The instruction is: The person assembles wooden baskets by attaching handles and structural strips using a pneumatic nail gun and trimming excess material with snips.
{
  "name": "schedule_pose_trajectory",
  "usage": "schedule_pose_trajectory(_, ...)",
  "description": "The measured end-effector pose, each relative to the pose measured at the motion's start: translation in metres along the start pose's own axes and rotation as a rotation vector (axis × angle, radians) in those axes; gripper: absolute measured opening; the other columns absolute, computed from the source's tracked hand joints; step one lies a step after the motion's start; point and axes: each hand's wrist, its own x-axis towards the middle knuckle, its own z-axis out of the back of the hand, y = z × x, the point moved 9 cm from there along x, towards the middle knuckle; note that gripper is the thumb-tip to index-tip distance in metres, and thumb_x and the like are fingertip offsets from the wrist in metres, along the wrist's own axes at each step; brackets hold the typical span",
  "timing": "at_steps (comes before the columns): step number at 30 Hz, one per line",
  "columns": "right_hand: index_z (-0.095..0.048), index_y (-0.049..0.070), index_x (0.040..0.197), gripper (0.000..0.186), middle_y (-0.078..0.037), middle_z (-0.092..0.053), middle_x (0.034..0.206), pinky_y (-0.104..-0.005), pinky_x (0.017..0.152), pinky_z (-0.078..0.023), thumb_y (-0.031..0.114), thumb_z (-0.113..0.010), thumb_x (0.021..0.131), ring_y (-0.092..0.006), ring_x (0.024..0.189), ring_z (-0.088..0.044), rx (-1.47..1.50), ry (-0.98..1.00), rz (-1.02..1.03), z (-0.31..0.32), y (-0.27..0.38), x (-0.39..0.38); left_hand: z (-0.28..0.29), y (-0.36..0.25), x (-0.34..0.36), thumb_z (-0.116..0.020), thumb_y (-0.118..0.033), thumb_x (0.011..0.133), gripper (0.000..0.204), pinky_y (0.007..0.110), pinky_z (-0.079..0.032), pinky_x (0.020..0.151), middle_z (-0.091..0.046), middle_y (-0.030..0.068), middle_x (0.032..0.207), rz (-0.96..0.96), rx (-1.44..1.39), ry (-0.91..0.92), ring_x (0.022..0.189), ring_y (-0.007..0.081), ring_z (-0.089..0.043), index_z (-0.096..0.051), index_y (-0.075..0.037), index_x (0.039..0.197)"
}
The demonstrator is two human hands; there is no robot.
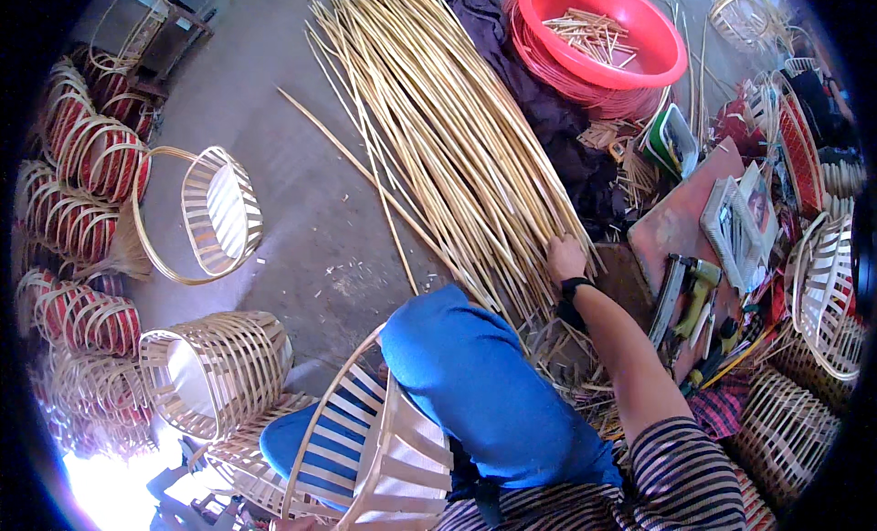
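My right hand, with a dark band at the wrist, reaches to the near right end of a long bundle of rattan canes on the floor. Its fingers look closed around cane at that end; how many canes they hold is hidden. A woven basket of pale flat strips with a white lining rests tilted against my blue-clad leg. I do not see my left hand.
Baskets and red-lined stacked baskets stand at left, near a handled basket. A red basin holds short sticks at the far right. A staple gun lies near a board. More baskets crowd the right.
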Motion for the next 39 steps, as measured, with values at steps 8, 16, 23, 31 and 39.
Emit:
schedule_pose_trajectory(8, -0.05, 0.002, 0.08, 0.022, -0.02, -0.053, 0.072, -0.043, 0.06, -0.038, 0.023, -0.041, 0.079, -0.0371, 0.069, -0.049, 0.53, 0.071, -0.034, 0.055, -0.028, -0.06, -0.017, 0.005, -0.003, -0.041, -0.024, 0.079, 0.028, 0.032, -0.039, 0.047, -0.053, 0.0104, 0.059, -0.052, -0.022, 0.066, 0.051, 0.023, -0.05, -0.057, -0.002, 0.073)
schedule_pose_trajectory(16, -0.052, 0.005, 0.088, 0.014, -0.015, -0.052, 0.071, -0.0329, 0.059, -0.041, 0.012, -0.046, 0.078, -0.0286, 0.067, -0.053, 0.481, -0.284, 0.025, 0.143, -0.065, -0.15, -0.066, -0.022, 0.049, -0.047, -0.014, 0.075, 0.018, 0.032, -0.039, 0.049, -0.05, 0.0133, 0.056, -0.362, -0.109, 0.161, 0.049, 0.0273, -0.049, -0.054, 0.0, 0.068)
schedule_pose_trajectory(23, -0.049, 0.004, 0.08, 0.011, -0.013, -0.052, 0.073, -0.0331, 0.057, -0.041, 0.011, -0.053, 0.073, -0.0294, 0.068, -0.052, 0.504, -0.512, 0.46, 0.23, 0.019, -0.095, -0.05, -0.044, 0.11, -0.053, -0.015, 0.067, 0.023, 0.035, -0.039, 0.066, -0.051, 0.0121, 0.08, -0.656, 0.051, 0.026, 0.075, 0.0268, -0.049, -0.053, -0.006, 0.088)
schedule_pose_trajectory(31, -0.045, 0.006, 0.064, 0.019, -0.007, -0.047, 0.062, -0.0349, 0.052, -0.037, 0.021, -0.057, 0.067, -0.0254, 0.061, -0.048, 0.29, -0.756, 0.976, 0.275, 0.109, -0.064, -0.035, 0.022, 0.179, -0.048, -0.03, 0.075, 0.035, 0.035, -0.036, 0.072, -0.049, 0.0141, 0.084, -0.482, 0.291, -0.028, 0.081, 0.0261, -0.047, -0.049, -0.004, 0.097)
schedule_pose_trajectory(39, -0.046, 0.006, 0.064, 0.028, -0.014, -0.047, 0.057, -0.0401, 0.048, -0.035, 0.032, -0.051, 0.074, -0.0316, 0.057, -0.049, 0.372, -0.414, 0.734, 0.212, 0.107, -0.038, -0.087, 0.064, 0.16, -0.045, -0.025, 0.079, 0.027, 0.025, -0.034, 0.05, -0.046, 0.003, 0.055, -0.143, -0.282, 0.242, 0.052, 0.0098, -0.041, -0.054, -0.001, 0.071)
